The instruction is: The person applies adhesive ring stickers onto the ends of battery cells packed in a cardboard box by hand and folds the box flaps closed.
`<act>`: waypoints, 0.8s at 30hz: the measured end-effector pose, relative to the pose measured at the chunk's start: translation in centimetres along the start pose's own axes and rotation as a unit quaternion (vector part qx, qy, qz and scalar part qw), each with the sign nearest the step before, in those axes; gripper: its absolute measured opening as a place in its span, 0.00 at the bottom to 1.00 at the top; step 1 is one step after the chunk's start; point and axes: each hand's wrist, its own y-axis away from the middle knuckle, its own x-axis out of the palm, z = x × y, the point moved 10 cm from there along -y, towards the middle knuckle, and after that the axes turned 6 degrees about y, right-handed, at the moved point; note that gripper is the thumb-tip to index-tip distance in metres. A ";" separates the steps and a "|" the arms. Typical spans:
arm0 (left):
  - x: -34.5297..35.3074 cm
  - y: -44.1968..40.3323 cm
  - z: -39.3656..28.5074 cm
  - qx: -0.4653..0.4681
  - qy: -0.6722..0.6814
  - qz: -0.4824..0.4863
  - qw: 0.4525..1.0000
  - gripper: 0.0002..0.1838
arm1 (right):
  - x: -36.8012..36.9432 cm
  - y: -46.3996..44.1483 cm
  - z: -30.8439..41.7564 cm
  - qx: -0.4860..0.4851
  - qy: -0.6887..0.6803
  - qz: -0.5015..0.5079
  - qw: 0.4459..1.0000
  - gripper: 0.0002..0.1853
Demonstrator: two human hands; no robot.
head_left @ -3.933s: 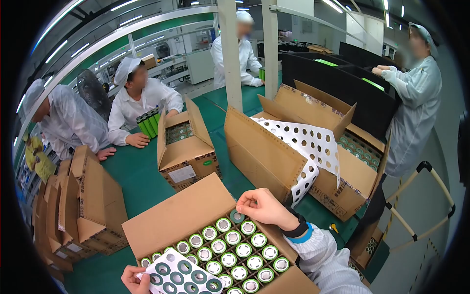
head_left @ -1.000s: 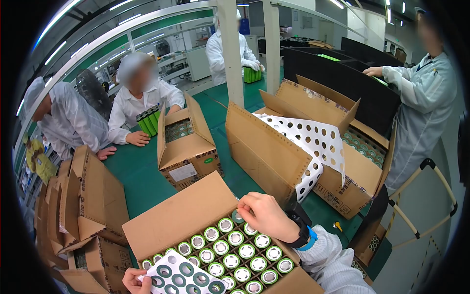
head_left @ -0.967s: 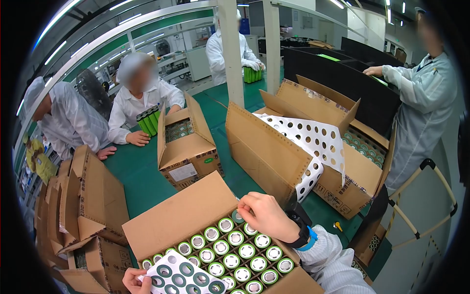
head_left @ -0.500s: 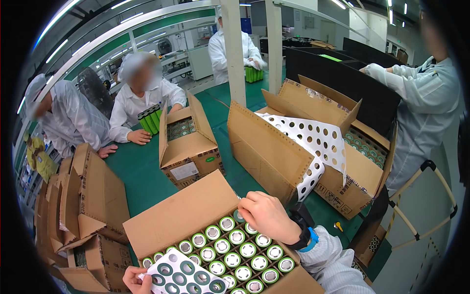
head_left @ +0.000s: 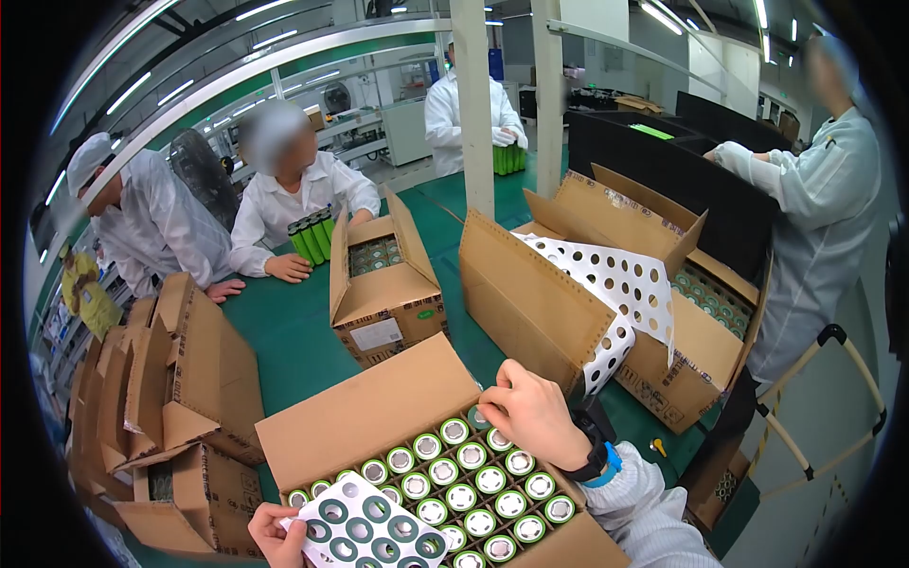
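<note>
An open cardboard box [head_left: 369, 401] in front of me holds rows of green-edged cylindrical cells [head_left: 461, 497] in a divider grid. My left hand [head_left: 278, 535] pinches the corner of a white sheet with dark green rings [head_left: 371, 526], which lies over the box's near left part. At the box's far corner, my right hand [head_left: 532, 415] has its fingers closed on a dark green ring [head_left: 478, 415] over a cell there. A black band and a blue band circle my right wrist.
Beyond stand an open box of cells [head_left: 383, 293] and a larger one [head_left: 540, 303] with a punched white sheet [head_left: 606, 279]. Boxes are stacked at left [head_left: 204, 379]. Several co-workers surround the green table [head_left: 294, 327]; one holds green cells. Two white posts rise behind.
The whole view has shifted, so the boxes and table appear further right. Both my hands keep nearly the same places over the box. The co-worker at far right has turned and shifted slightly.
</note>
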 end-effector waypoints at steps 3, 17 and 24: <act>-0.3 0.0 0.5 -0.016 0.002 -0.012 1.000 0.06 | -0.1 0.3 1.3 -0.072 0.089 0.009 0.993 0.08; 0.0 -0.5 1.7 -0.013 0.124 0.028 0.992 0.07 | -0.5 2.9 5.5 -0.206 0.150 0.006 0.967 0.17; 0.7 -0.4 1.4 -0.027 0.127 0.066 0.989 0.07 | 0.9 2.7 5.4 -0.202 0.190 0.103 0.955 0.15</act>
